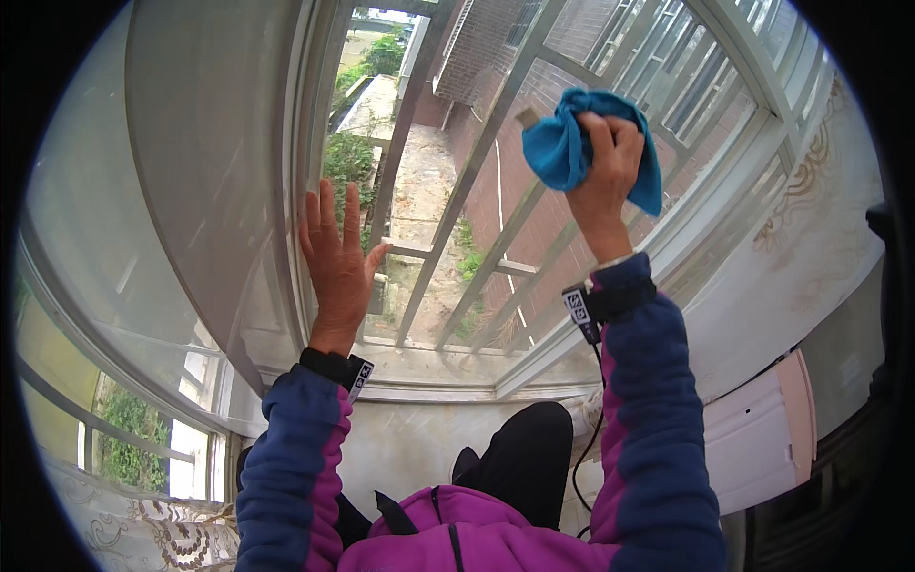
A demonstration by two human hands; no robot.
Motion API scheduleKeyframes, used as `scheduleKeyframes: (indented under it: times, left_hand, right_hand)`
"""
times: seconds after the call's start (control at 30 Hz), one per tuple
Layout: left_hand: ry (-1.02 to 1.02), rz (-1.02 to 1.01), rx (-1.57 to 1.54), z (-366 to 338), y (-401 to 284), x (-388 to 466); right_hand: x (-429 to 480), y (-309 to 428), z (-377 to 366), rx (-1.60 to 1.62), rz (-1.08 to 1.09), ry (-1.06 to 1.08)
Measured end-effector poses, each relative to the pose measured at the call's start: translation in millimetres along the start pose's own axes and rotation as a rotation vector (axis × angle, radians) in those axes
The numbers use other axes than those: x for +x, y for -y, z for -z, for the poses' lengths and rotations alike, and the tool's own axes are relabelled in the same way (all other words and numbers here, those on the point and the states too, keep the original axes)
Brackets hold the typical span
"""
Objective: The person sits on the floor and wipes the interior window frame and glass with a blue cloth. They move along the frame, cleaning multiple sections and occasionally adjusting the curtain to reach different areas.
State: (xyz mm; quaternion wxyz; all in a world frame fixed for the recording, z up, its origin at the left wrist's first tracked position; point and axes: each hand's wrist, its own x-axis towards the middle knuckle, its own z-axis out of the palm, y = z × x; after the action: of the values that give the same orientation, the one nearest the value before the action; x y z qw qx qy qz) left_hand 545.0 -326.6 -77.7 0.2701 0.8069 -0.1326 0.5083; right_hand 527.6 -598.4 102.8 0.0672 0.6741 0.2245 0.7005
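Before me stands a window pane (429, 300) in a light metal frame, with metal security bars outside it. My left hand (337, 264) is raised beside the frame's left upright, fingers spread and holding nothing; whether the palm touches the glass or the frame cannot be told. Higher and to the right, my right hand (606, 171) grips a bunched blue cloth (554, 154) in front of the glass. A small tan tab sticks out at the cloth's left side. The cloth and the back of the hand hide the palm.
A patterned curtain (800, 207) hangs at the right, above a white and pink panel (761, 436). Another patterned curtain (171, 533) is at the lower left. The window sill (422, 392) runs just ahead of my knee. A black cable (577, 475) hangs from my right wrist strap.
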Motion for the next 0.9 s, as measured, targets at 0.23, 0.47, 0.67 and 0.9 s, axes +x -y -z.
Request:
scheduleKeyframes:
  times: [0.23, 0.47, 0.67, 0.9]
  left_hand:
    - [0.042, 0.001, 0.052, 0.2, -2.5, -2.7]
    - [0.034, -0.012, 0.042, 2.9, -2.8, -3.0]
    - [0.011, -0.029, 0.02, 3.5, -0.7, -1.6]
    - [-0.061, -0.002, -0.077, 4.7, -0.1, -5.0]
  right_hand:
    - [-145.3, 102.2, 27.5, 0.41, 0.031, 0.436]
    - [28.8, 75.5, -35.8, 0.352, 0.099, 0.127]
    - [169.0, 0.5, -45.9, 0.211, 0.077, -0.266]
    - [0.1, 89.8, -39.1, 0.33, -0.169, 0.055]
